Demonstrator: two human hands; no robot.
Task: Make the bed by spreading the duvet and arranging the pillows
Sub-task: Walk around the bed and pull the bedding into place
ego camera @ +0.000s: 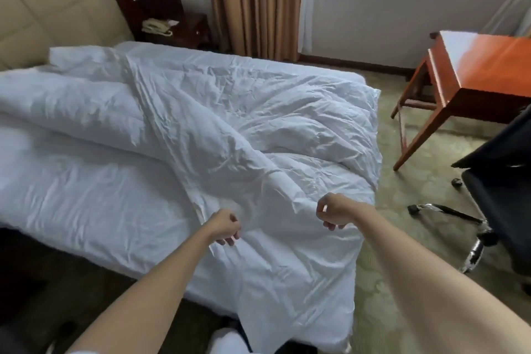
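Note:
A crumpled white duvet (pixel 218 112) lies bunched diagonally across the bed, from the headboard end down to the near corner, where it hangs over the edge. The white bedsheet (pixel 80 195) is bare on the left. My left hand (pixel 225 227) is curled over the duvet's edge near the foot of the bed and grips the fabric. My right hand (pixel 330 213) is curled a little to the right and pinches the duvet between thumb and fingers. The cloth between my hands looks smooth. No pillow shows plainly.
A padded beige headboard (pixel 43 8) is at the back left, with a nightstand and telephone (pixel 156 26) beside it. Brown curtains (pixel 253 0) hang behind. A wooden desk (pixel 474 77) and a black office chair (pixel 500 181) stand on the carpet to the right.

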